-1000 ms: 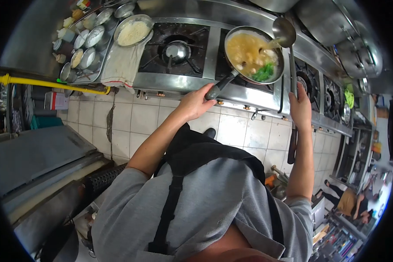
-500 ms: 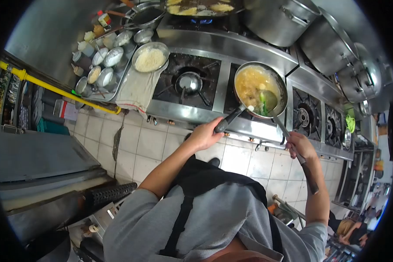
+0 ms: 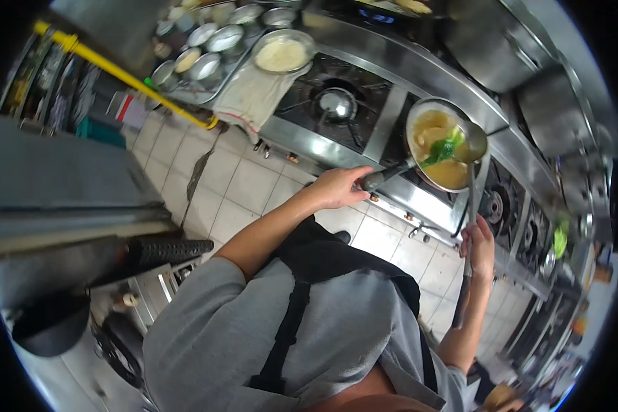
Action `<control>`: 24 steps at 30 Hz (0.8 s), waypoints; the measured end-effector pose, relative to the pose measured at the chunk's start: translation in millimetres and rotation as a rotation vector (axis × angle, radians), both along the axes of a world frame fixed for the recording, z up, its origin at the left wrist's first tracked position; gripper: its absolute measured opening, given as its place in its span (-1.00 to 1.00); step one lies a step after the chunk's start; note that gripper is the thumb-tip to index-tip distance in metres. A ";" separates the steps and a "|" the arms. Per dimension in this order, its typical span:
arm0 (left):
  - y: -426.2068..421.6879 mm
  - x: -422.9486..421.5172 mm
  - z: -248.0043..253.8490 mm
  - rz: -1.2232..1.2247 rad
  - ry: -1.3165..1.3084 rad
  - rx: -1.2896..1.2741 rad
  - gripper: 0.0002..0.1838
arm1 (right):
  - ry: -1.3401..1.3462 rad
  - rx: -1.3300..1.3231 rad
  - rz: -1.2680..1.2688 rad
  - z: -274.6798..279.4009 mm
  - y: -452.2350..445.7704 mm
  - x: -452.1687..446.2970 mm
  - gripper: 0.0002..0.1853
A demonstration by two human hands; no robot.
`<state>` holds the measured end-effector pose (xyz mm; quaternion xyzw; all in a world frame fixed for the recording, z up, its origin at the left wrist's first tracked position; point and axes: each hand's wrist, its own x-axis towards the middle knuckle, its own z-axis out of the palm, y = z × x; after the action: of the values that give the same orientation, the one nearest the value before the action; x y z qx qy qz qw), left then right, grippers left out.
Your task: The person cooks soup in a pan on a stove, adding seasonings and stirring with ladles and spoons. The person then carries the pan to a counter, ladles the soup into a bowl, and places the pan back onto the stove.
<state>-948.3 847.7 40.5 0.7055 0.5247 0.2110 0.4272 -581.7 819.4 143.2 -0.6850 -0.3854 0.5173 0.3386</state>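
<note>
Gripping the pan (image 3: 427, 106): left hand (image 3: 338, 189), fingers closed around the end of the dark handle (image 3: 396, 172).
Ladle (image 3: 472, 196): right hand (image 3: 481, 248), fingers wrapped around its long shaft; the bowl end is at the pan's right side, whether dipped or just above I cannot tell.
Pan weight: likely heavy toward the front with liquid inside, stiff, apt to slosh if tipped; best held by the handle, away from the hot metal.
Ladle feel: probably rigid and fairly light unless full, perhaps slippery if wet; the shaft gives the hold.
Pan looks: round, shiny metal, pale inner wall.
Broth (image 3: 452, 175): golden and cloudy, with soft bright leafy greens (image 3: 444, 149) near the middle.
Stove (image 3: 295, 147): the pan is over it, right of a bare burner (image 3: 338, 104); contact with the grate cannot be made out.
Cloth (image 3: 253, 96): left of that burner, beside a bowl of pale crumbs (image 3: 281, 55).
</note>
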 end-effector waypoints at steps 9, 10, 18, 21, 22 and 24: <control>61.4 -130.6 16.9 0.237 0.110 0.091 -0.48 | -0.762 0.282 0.091 -64.7 -5.2 2.4 -0.44; 70.8 -144.3 20.4 0.278 0.101 0.096 -0.49 | -1.140 0.453 0.150 -60.3 -2.0 -15.5 -0.44; 132.7 -217.9 25.1 0.190 0.027 -0.026 -0.56 | -0.499 -0.219 -0.102 -67.1 24.2 -95.5 -0.51; 160.1 -249.2 -5.4 0.087 -0.005 0.035 -0.56 | -0.650 -0.068 -0.148 -89.2 22.0 -107.3 -0.53; 167.0 -256.0 -5.9 0.058 0.004 0.019 -0.57 | -0.926 0.080 -0.101 -110.7 13.5 -102.2 -0.53; 183.6 -262.8 -4.1 -0.044 0.007 -0.010 -0.57 | -1.257 -0.114 -0.117 -57.6 22.2 -156.4 -0.48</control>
<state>-1211.1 1031.3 36.4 0.7152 0.5117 0.1966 0.4336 -738.1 841.7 85.6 -0.8949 -0.4443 0.0164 0.0382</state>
